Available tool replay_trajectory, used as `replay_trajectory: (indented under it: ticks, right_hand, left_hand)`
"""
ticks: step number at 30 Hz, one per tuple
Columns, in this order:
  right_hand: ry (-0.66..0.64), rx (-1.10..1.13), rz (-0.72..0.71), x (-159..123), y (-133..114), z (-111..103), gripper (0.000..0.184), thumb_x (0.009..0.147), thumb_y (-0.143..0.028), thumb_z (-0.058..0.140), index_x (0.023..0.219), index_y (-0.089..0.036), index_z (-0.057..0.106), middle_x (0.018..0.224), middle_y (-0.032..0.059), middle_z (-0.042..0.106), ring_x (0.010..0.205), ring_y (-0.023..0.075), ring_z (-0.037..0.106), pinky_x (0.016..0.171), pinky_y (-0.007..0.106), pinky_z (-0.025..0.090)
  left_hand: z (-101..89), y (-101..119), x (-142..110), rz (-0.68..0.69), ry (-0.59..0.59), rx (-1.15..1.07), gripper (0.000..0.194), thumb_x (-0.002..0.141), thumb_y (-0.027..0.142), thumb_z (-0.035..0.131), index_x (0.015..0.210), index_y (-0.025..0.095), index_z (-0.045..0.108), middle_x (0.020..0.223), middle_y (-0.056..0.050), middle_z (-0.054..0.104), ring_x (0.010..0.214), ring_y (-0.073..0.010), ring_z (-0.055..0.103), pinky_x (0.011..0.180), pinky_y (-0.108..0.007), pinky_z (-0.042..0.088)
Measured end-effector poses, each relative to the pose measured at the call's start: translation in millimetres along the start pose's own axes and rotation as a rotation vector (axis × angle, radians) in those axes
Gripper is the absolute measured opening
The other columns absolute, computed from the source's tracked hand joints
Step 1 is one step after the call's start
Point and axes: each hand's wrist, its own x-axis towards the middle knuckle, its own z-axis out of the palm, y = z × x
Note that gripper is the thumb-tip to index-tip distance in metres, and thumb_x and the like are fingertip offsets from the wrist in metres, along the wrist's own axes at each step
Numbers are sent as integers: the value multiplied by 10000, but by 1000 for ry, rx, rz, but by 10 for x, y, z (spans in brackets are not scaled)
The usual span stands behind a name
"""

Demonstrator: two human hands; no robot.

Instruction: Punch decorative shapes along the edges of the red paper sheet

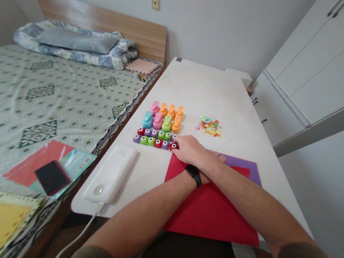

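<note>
My right arm crosses over my left. My right hand point(190, 149) reaches to the end of the front row of small craft punches, its fingers closed on a small red craft punch point(174, 146). My left hand point(220, 156) lies flat on the paper, mostly hidden beneath my right forearm; only some outstretched fingers show. Under my arms a sheet of red paper point(211, 216) overlaps a sheet of purple paper point(253, 169). Beside the right hand stand two rows of small punches point(151, 141) in purple, green and red. Behind them are larger lever punches point(167, 122) in pink, orange, blue and green.
A pile of colourful paper cutouts point(209, 126) lies on the white table point(203, 86). A white power bank point(112, 174) with a cable stands near the left edge. On the bed point(77, 103) are a phone point(52, 177) and paper packs. White cabinets point(320, 59) rise at right.
</note>
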Motion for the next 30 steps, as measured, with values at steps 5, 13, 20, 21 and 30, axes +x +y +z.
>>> replay_trajectory:
  ticks: [5, 13, 20, 21, 30]
  right_hand:
    - [0, -12, 27, 15, -19, 1, 252, 947, -347, 578, 1061, -191, 740, 1054, 142, 773, 976, 265, 722, 816, 306, 509]
    - [44, 9, 35, 16, -20, 1, 273, 932, -398, 605, 1059, -198, 742, 1045, 133, 775, 990, 272, 720, 835, 321, 521]
    - [48, -5, 73, 0, 14, 34, 280, 922, -410, 628, 1074, -200, 735, 1067, 135, 768, 997, 281, 718, 840, 337, 527]
    - [43, -5, 71, 6, 17, 36, 277, 926, -407, 625, 1075, -200, 733, 1071, 134, 767, 1000, 279, 717, 841, 335, 527]
    - [79, 11, 50, 3, 49, 52, 279, 912, -415, 640, 1074, -206, 729, 1056, 120, 769, 987, 277, 715, 832, 336, 521]
  left_hand:
    - [-70, 13, -16, -1, -45, 7, 213, 1017, 362, 497, 1018, 241, 672, 1062, -31, 684, 954, -202, 602, 874, -362, 433]
    - [-43, 1, 11, -15, -70, 6, 248, 1029, 358, 452, 1055, 230, 663, 1129, -51, 689, 1014, -209, 606, 920, -373, 425]
    - [-59, 20, 10, -29, -89, 20, 244, 1033, 339, 440, 1058, 238, 661, 1106, -34, 684, 1019, -203, 602, 937, -369, 419]
    - [-63, 20, 9, -29, -91, 20, 243, 1033, 349, 444, 1056, 241, 661, 1104, -31, 684, 1018, -202, 600, 938, -366, 419]
    - [-122, 66, -27, -50, -99, 16, 237, 1037, 333, 440, 1066, 252, 661, 1121, -21, 669, 1018, -195, 584, 942, -346, 419]
